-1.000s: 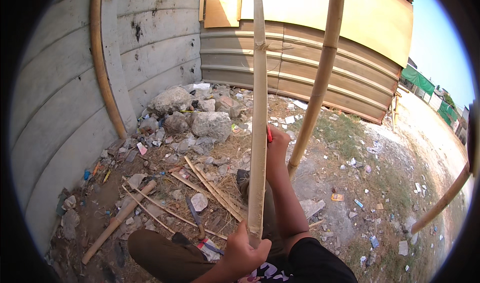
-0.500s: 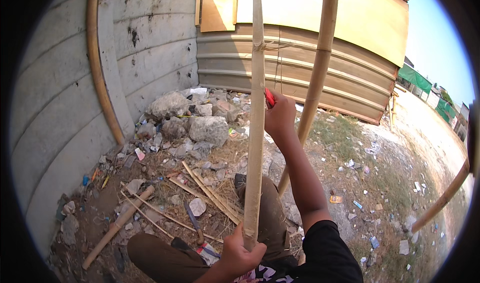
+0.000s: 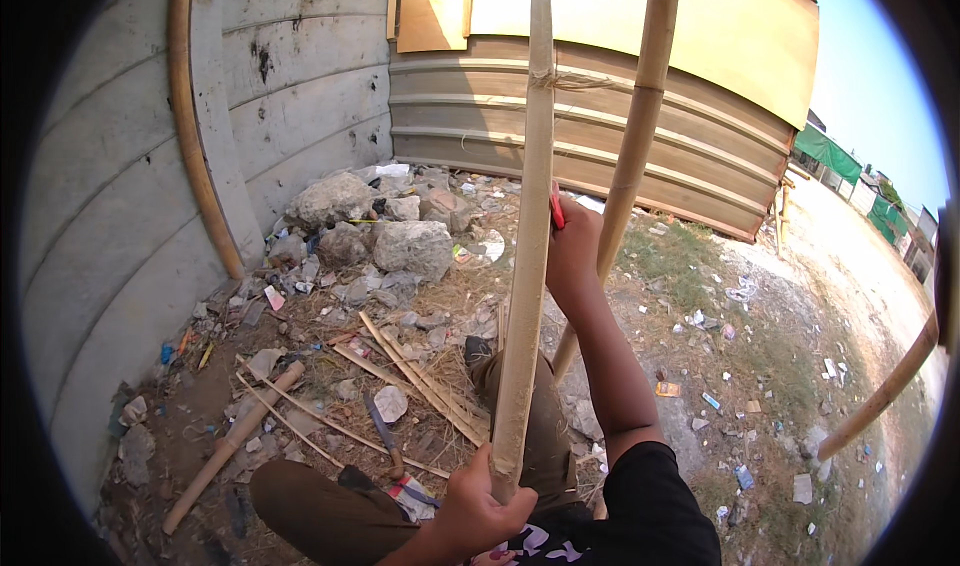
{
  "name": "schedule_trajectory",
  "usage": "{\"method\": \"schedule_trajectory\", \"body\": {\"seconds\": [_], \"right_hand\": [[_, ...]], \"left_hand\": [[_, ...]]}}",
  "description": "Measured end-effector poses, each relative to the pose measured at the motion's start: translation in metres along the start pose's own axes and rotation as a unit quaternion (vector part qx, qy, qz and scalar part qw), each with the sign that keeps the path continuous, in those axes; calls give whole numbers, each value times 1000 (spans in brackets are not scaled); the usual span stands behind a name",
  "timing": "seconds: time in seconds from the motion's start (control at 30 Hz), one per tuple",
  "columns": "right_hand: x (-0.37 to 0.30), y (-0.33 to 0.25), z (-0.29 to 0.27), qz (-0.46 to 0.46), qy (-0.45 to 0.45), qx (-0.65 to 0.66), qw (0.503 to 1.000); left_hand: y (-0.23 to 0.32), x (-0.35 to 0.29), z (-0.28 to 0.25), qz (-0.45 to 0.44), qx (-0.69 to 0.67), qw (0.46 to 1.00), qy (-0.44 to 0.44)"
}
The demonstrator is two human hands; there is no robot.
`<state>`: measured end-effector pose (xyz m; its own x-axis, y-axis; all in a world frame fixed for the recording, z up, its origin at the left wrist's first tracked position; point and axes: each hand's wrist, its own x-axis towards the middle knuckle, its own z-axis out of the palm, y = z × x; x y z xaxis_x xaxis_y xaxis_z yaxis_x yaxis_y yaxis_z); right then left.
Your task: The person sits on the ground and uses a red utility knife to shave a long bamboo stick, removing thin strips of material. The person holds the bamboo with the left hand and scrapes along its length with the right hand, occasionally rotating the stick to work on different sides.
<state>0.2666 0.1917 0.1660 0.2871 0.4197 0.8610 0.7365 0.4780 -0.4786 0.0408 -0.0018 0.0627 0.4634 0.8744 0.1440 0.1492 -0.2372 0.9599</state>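
1. Far left of the pale bamboo slat [image 3: 527, 266], a grey concrete wall [image 3: 105, 181] of stacked panels curves inward.
2. Nearer to the slat, though well apart from it, a tan bamboo post [image 3: 193, 146] stands upright against that wall.
3. Low and left of the slat, a thick bamboo piece [image 3: 232, 449] lies slantwise on the littered ground.
4. Closer on the slat's left, a knife [image 3: 378, 416] with a dark blade lies on the ground.
5. Beyond the knife and left of the slat, a pale rock [image 3: 412, 249] sits among rubble.
6. Just left of the slat's lower half, several split strips [image 3: 428, 381] lie in a loose bundle.
7. At the slat's bottom end, the left hand [image 3: 487, 509] is closed around it, thumb across its face.
8. The slat itself rises nearly upright before the person, its top leaning slightly right; loose fibres hang at a node high up.
9. At the slat's right edge, about midway, the right hand [image 3: 577, 246] grips a red object [image 3: 557, 208], mostly hidden by the fingers.
10. Right of the slat, a bamboo pole [image 3: 635, 141] leans, passing behind the right forearm.
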Motion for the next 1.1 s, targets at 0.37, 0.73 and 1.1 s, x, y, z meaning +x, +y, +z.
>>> {"method": "schedule_trajectory", "body": {"seconds": [0.37,0.73,1.1], "right_hand": [[83,4,-30,79,20,-118,990],[98,24,-40,68,38,-192,978],[46,8,-33,-108,13,-165,980]], "left_hand": [[-5,-2,6,43,28,998,-20],[-8,-5,11,24,7,998,-61],[-5,3,1,33,-2,999,-7]]}}
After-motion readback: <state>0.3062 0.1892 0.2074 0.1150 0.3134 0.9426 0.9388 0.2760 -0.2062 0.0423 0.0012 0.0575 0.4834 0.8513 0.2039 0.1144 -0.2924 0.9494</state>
